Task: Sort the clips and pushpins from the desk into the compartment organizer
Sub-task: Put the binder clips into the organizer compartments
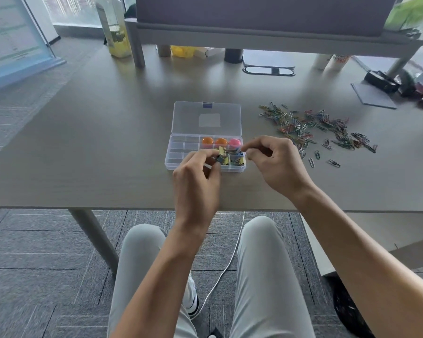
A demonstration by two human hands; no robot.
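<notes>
Over the organizer (178,152), both hands, left (195,176) and right (276,164), pinch binder clips (226,156); paperclips (322,130) lie right.

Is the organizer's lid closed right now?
No, the clear lid is flipped open behind the organizer, lying flat on the desk.

I see both forearms bare to the frame edge, no sleeves, no watch or bands at the wrists. Left hand (197,178) and right hand (275,164) carry no gloves, and I spot no rings. Light grey trousers (259,276), plain fabric, cover both legs. One shoe (192,297) shows between the knees: white upper, black trim at the sole. Second shoe barely visible at the bottom edge, detail unclear.
</notes>
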